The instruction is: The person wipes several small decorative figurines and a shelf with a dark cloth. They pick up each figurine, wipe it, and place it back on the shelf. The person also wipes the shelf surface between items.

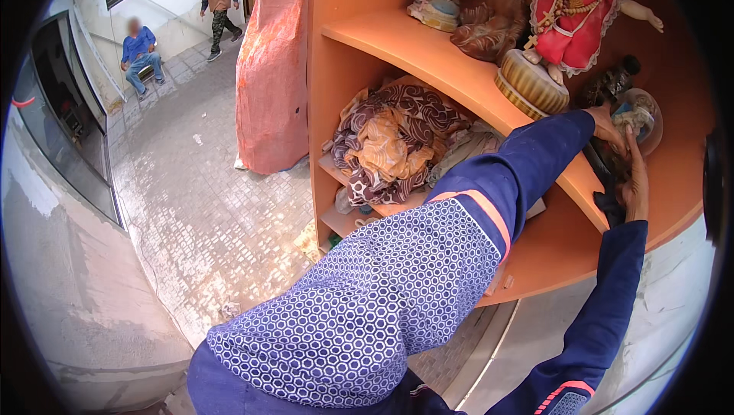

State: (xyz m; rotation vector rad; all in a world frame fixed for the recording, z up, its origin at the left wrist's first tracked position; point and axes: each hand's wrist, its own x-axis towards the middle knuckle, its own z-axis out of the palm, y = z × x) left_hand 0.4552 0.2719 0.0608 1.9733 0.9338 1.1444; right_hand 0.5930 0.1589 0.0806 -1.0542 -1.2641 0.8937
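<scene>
My left hand (606, 126) reaches over the curved orange shelf (428, 44) and has its fingers at a clear rounded container (650, 113) with something pale in or against it. My right hand (636, 179) comes up from below, a finger stretched to the same container. A dark cloth (609, 207) hangs against the right palm, seemingly held there; part of it is hidden. Beside my left hand stands a figurine in a red dress (569, 21) with bead strings, on a ribbed gold base (527, 86). A dark bottle (628, 67) is just behind the hands.
A brown seated figurine (495, 13) and another statue (440, 2) stand farther left on this shelf. Bundled patterned cloth (394, 143) fills the lower compartment. A tall pink wrapped object (274, 71) stands beside the unit. Two people, one seated (139, 52), one walking (219, 6), are across the paved yard.
</scene>
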